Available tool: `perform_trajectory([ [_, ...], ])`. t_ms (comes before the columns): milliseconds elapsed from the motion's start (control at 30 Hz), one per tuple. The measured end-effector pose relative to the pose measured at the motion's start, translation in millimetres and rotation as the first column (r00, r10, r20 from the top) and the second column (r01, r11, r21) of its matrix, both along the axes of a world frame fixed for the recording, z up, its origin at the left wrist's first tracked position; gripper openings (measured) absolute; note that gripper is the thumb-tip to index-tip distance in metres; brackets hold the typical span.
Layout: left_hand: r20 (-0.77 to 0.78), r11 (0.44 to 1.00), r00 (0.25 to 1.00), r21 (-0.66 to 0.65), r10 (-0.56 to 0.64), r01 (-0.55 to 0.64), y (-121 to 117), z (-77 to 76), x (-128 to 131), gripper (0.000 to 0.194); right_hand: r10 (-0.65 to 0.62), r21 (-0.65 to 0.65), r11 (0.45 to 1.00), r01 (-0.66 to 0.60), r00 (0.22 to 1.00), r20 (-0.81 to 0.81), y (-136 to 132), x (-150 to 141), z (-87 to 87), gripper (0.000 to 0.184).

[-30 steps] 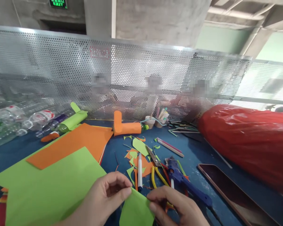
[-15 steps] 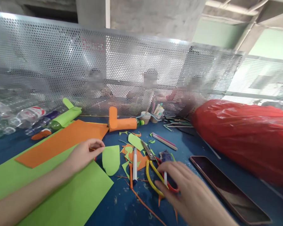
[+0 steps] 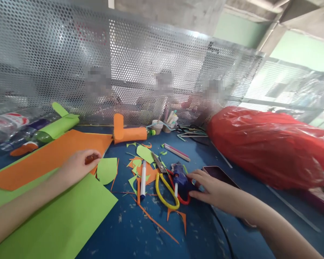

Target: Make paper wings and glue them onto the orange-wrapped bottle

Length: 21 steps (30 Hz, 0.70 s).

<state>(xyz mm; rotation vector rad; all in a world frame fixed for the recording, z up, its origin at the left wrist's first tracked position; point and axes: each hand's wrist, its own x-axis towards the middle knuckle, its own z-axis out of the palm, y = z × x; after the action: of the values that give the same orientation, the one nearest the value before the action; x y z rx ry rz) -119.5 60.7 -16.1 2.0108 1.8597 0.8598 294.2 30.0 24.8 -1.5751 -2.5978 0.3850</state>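
My left hand (image 3: 77, 166) is closed in a pinch on the edge of a small light-green paper piece (image 3: 107, 171) with a rounded lower end. It is over the green (image 3: 78, 212) and orange (image 3: 70, 147) sheets at the left. My right hand (image 3: 206, 185) has its thumb and fingers around the handle of a blue hot glue gun (image 3: 180, 176), which lies on the table; the palm side is hidden. Beside the gun lie scissors (image 3: 159, 187) with yellow and red handles. A white marker (image 3: 143, 180) rests among green and orange paper scraps (image 3: 151, 174).
An orange-wrapped bottle (image 3: 132, 134), a green-wrapped bottle (image 3: 61, 126) and clear plastic bottles (image 3: 9, 122) lie toward the back. Cups of pens (image 3: 169, 124) stand by a perforated metal screen (image 3: 143, 72), with people behind it. A phone (image 3: 218, 173) and a red plastic bag (image 3: 259, 147) are at the right.
My right hand has let go of the green piece and moved right to the glue gun. The left hand has carried the piece left over the sheets. The view has shifted right and downward.
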Motion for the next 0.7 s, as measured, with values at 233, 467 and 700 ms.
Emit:
perform_trajectory([
  [233,-0.099,0.988,0.995,0.153,0.006,0.009,-7,8.4,5,0.027,-0.003,0.000,1.000,0.003,0.998,-0.055,15,7,-0.3,0.039],
  [467,-0.142,0.915,0.917,0.106,-0.374,0.390,-32,24.3,55,0.018,0.026,0.024,0.999,-0.026,1.000,0.015,18,7,-1.8,0.042],
  [700,-0.193,0.753,0.754,0.095,-0.628,0.651,-32,9.2,88,0.023,-0.011,0.252,0.968,-0.006,0.998,0.066,1,-35,18.8,0.026],
])
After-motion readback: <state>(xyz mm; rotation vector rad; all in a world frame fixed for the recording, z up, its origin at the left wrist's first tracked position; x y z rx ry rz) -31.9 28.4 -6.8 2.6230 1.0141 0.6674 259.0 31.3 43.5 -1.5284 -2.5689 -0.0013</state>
